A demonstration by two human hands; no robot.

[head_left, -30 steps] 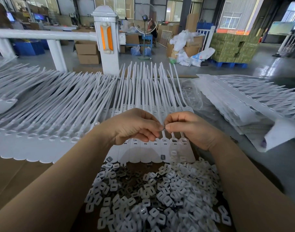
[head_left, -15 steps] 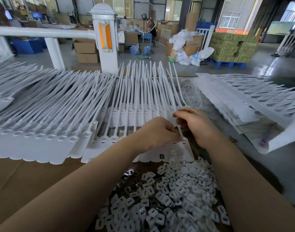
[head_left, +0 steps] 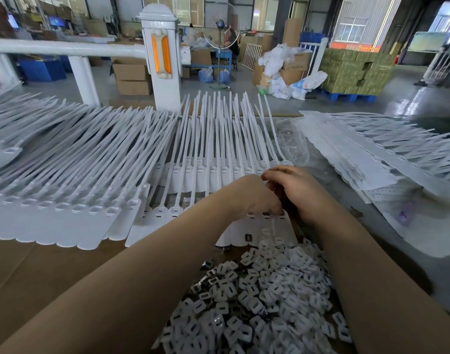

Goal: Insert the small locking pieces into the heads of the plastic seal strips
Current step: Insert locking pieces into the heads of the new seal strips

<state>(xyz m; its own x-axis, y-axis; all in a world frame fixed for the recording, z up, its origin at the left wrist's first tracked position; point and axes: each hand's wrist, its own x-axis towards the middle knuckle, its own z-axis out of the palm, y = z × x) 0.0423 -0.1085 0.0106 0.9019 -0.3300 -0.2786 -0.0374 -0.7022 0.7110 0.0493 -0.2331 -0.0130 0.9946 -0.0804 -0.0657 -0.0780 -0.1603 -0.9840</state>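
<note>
Currently: both hands at the seal strip heads.
My left hand (head_left: pixel 257 198) presses curled fingers onto the seal strip sheet (head_left: pixel 267 226); my right hand (head_left: pixel 298 190) curls just beside it, contents indiscernible; loose locking pieces (head_left: pixel 257 302) lie nearer me.

Left hand (head_left: pixel 254 198) and right hand (head_left: pixel 298 190) together, fingers curled over heads of white seal strips (head_left: pixel 259 223); locking-piece pile (head_left: pixel 257 302) nearer on tabletop (head_left: pixel 40 272).

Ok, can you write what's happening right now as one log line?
step: inserting lock | left hand: on white plastic seal strip heads | right hand: beside, grip unclear | white locking pieces pile: near
</note>
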